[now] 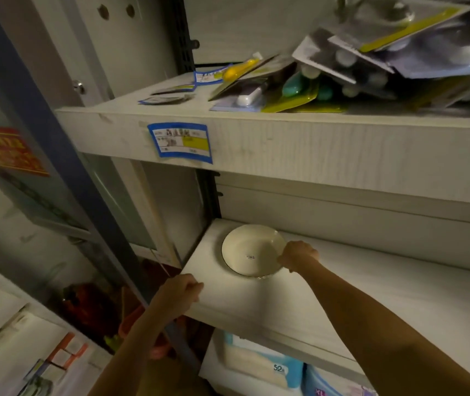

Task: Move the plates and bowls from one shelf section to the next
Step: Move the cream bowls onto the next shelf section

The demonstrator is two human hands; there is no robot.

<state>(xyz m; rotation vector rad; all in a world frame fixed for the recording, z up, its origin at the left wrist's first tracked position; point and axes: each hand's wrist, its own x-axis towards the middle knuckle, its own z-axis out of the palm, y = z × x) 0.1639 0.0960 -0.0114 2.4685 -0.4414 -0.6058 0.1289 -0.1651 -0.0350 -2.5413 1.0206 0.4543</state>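
Now our right hand (298,255) pinches the right rim of the cream bowl (252,250) near the shelf's (371,292) far-left corner; our left hand (181,292) curls over the near-left edge. Bare shelf stretches right.

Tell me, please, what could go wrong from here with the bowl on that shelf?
The right hand pinches only the bowl by its rim, so it could tip or slip when lifted. The bowl sits near the shelf corner, where the left hand grips the edge; a nudge might push it off.
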